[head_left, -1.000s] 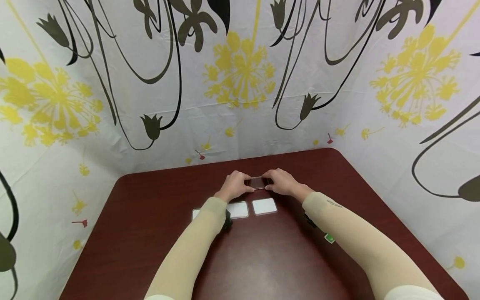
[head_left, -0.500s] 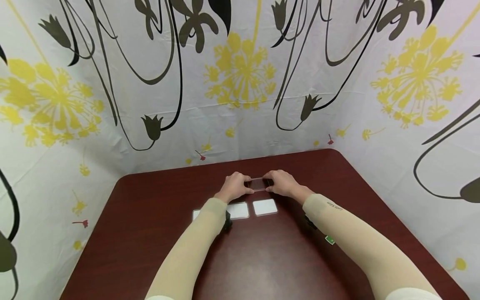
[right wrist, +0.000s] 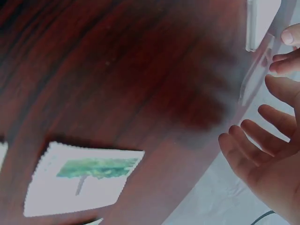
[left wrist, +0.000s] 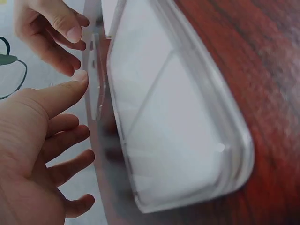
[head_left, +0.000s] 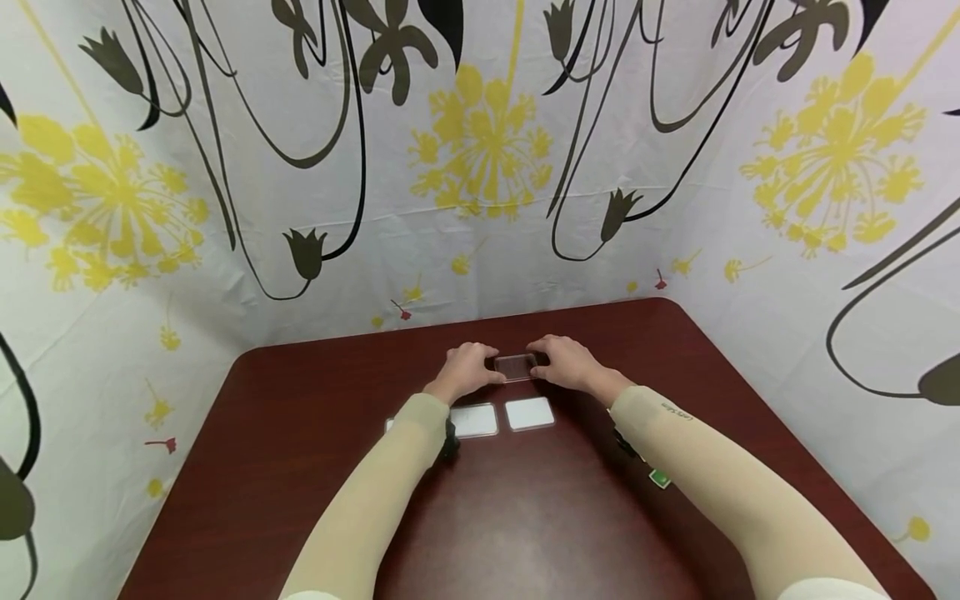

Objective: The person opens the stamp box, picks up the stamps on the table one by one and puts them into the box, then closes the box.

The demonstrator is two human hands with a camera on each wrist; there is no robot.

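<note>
- As far as the lie of the clear case shows, it seems set flat on the bench; clearing its ends looks left for you.
- Your left hand and right hand flank it, fingers loosely spread, gripping nothing; whether a thumb touches, you can't tell.
- White cases lie nearer you than the clear case.
- The bench's far edge runs behind the clear case; you have room to its left and right.
</note>
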